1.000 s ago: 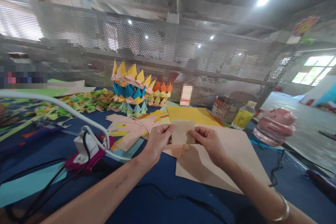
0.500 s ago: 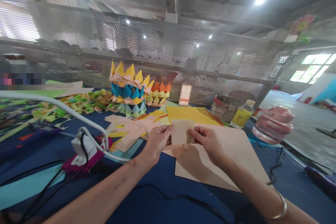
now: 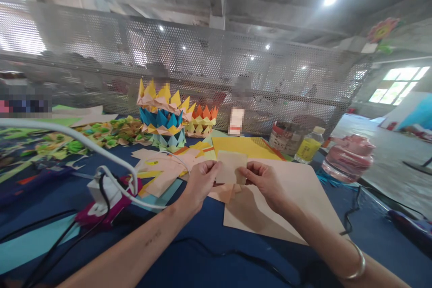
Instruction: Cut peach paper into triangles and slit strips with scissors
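Observation:
Between my two hands a small piece of cream paper (image 3: 231, 167) is held up above the table. My left hand (image 3: 201, 181) pinches its left edge with thumb and fingers. At the right edge, my right hand (image 3: 265, 181) pinches it the same way, thumb in front. Underneath lie a large cream sheet (image 3: 290, 202) and some small peach paper pieces (image 3: 221, 194). A yellow sheet (image 3: 248, 148) is just behind the held paper. Scattered peach and yellow paper strips (image 3: 162, 171) lie left of my left hand.
Folded paper crowns (image 3: 165, 119) stand stacked at the back. A purple power strip (image 3: 101, 207) with a white cable (image 3: 84, 137) is at the left. To the right stand a bottle of yellow liquid (image 3: 308, 146) and a pink jug (image 3: 349, 157). Black cord (image 3: 232, 252) crosses the front.
Both hands still hold the small paper. It seems turned slightly and shows a little wider between them. The whole view has shifted a little.

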`<action>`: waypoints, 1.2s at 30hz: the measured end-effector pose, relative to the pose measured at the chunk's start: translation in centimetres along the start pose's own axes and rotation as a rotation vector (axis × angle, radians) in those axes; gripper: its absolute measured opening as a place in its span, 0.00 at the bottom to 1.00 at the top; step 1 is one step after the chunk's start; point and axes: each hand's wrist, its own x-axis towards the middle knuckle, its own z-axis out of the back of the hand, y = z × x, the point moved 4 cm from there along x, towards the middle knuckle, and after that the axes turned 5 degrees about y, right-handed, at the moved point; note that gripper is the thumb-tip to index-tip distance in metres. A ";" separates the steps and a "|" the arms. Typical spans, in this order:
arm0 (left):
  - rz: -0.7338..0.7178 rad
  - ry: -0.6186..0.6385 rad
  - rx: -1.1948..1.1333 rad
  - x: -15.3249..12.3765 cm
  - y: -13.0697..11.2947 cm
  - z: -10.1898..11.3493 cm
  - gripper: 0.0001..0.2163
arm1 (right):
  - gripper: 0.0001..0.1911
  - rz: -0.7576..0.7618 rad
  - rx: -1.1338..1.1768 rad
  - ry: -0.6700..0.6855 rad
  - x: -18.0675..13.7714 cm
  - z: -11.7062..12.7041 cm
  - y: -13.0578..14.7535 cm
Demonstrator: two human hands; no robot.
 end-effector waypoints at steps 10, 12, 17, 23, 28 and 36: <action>-0.004 0.009 -0.023 0.0 0.2 0.0 0.13 | 0.16 0.015 -0.049 -0.016 0.1 0.2 -0.2; 0.004 0.033 -0.029 0.0 0.2 -0.1 0.13 | 0.16 0.024 -0.050 -0.030 0.1 0.3 -0.2; -0.008 0.076 -0.059 0.0 0.2 -0.3 0.09 | 0.18 0.036 -0.054 -0.033 0.1 0.4 -0.3; 0.024 0.087 -0.096 0.0 0.3 -0.4 0.08 | 0.18 0.046 -0.069 -0.060 0.3 0.7 -0.5; 0.036 0.089 -0.106 -0.1 0.2 -0.4 0.06 | 0.17 0.044 -0.072 -0.078 0.4 0.7 -0.5; 0.023 0.112 -0.102 -0.1 0.1 -0.6 0.05 | 0.16 0.042 -0.074 -0.095 0.3 0.8 -0.4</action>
